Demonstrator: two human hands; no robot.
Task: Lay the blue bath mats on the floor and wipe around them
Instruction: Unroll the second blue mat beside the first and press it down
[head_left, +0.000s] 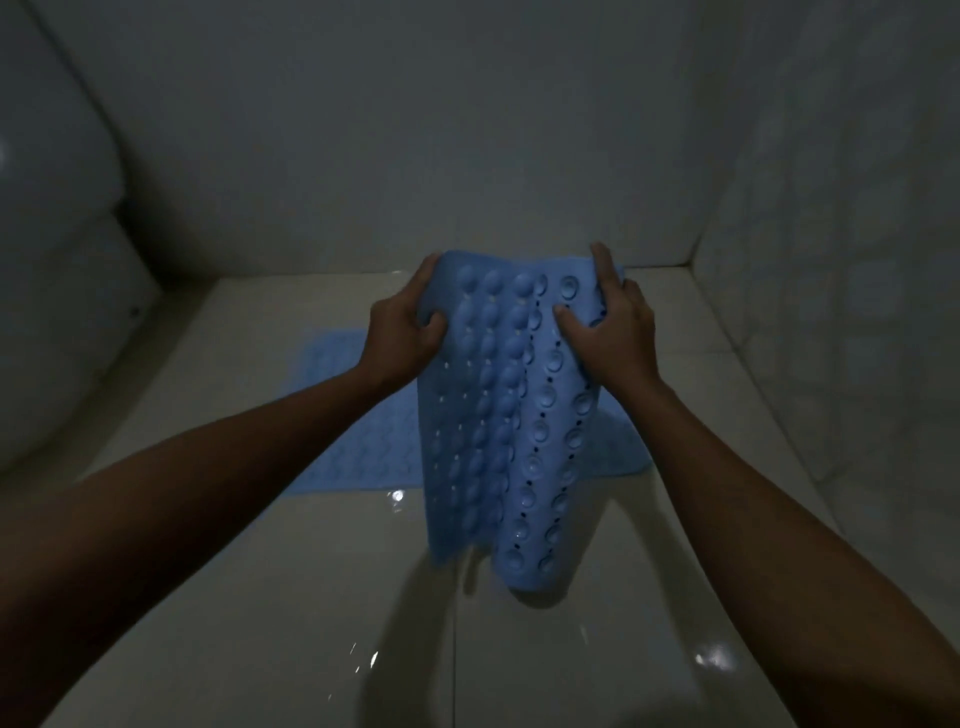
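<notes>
I hold a blue bath mat (514, 415) upright in front of me, hanging down with its suction-cup side facing me and a fold running down its middle. My left hand (402, 327) grips its upper left edge. My right hand (608, 325) grips its upper right edge. The mat's lower end hangs just above the floor. A second blue bath mat (353, 415) lies flat on the floor behind it, partly hidden by the held mat and my left forearm.
The glossy pale tiled floor (545, 649) shows wet glints. A white toilet (52, 249) stands at the left. Tiled walls (831, 260) close in at the back and right, forming a corner.
</notes>
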